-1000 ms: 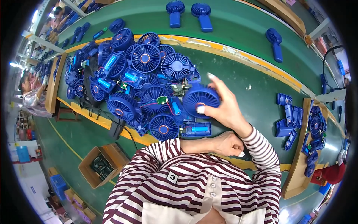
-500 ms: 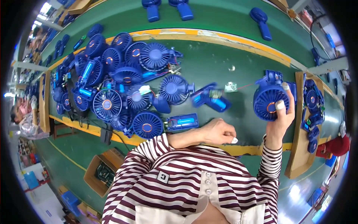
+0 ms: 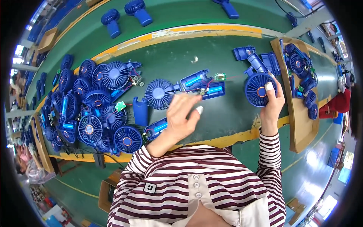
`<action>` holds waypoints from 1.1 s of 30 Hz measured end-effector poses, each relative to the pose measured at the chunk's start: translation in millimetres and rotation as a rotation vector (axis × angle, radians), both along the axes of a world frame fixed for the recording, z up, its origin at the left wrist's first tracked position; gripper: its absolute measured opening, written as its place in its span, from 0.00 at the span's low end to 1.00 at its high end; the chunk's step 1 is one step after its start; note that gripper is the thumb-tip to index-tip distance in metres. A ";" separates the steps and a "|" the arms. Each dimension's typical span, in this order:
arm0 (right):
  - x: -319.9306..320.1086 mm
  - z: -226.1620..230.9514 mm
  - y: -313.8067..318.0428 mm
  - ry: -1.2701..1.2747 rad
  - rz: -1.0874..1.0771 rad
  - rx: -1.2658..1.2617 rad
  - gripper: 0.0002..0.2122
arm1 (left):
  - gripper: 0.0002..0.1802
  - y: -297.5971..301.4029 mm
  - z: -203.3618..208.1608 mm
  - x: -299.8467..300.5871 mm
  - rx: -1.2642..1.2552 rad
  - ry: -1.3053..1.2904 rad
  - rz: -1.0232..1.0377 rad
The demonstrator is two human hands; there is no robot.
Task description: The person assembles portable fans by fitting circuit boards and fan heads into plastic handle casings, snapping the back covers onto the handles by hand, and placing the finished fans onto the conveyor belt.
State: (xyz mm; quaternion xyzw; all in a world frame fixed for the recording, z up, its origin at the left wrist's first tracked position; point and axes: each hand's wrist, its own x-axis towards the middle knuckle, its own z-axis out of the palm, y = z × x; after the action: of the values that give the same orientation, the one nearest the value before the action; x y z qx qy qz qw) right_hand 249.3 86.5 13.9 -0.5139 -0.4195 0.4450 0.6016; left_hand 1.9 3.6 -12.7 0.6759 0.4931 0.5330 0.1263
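Observation:
My right hand (image 3: 273, 100) grips a blue handheld fan (image 3: 256, 90) by its round head, thumb on the front grille. The fan's handle points away, beside loose blue casing pieces (image 3: 269, 62). My left hand (image 3: 182, 116), slightly blurred, is over the table with thumb and fingers apart and nothing visible in it. Just beyond its fingers lies another fan (image 3: 160, 93), with opened handle halves (image 3: 194, 78) showing blue battery cells and thin wires. A small green circuit board (image 3: 220, 76) with a red wire sits right of those halves.
A heap of blue fans (image 3: 90, 100) with exposed batteries and wires covers the table's left side. A cardboard tray (image 3: 298, 128) holding fan parts stands at the right. Several finished-looking fans (image 3: 141, 15) lie on the green belt beyond the yellow-edged ledge (image 3: 170, 31).
My left hand has risen from the table's near edge toward the opened fan, and its fingers have spread. My right hand keeps its fan. The whole view has shifted and tilted.

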 end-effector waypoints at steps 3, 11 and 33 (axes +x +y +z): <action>4.7 -4.4 -4.0 -0.011 -0.016 -0.033 0.19 | 0.24 6.0 3.6 -4.6 -0.161 0.322 0.167; 3.9 -8.9 -7.8 -0.025 0.031 -0.017 0.19 | 0.10 8.2 -4.5 -6.3 -0.247 0.490 0.241; -147.8 -21.6 47.6 -0.522 0.605 0.060 0.27 | 0.13 -19.5 22.0 -19.3 -0.248 0.351 -0.282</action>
State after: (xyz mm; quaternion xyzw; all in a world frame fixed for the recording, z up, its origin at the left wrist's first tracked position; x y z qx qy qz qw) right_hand 101.5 134.1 -7.8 -0.4453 -0.7035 0.4440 0.3311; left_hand -17.4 -15.9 9.3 0.7996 0.4699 0.3198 0.1939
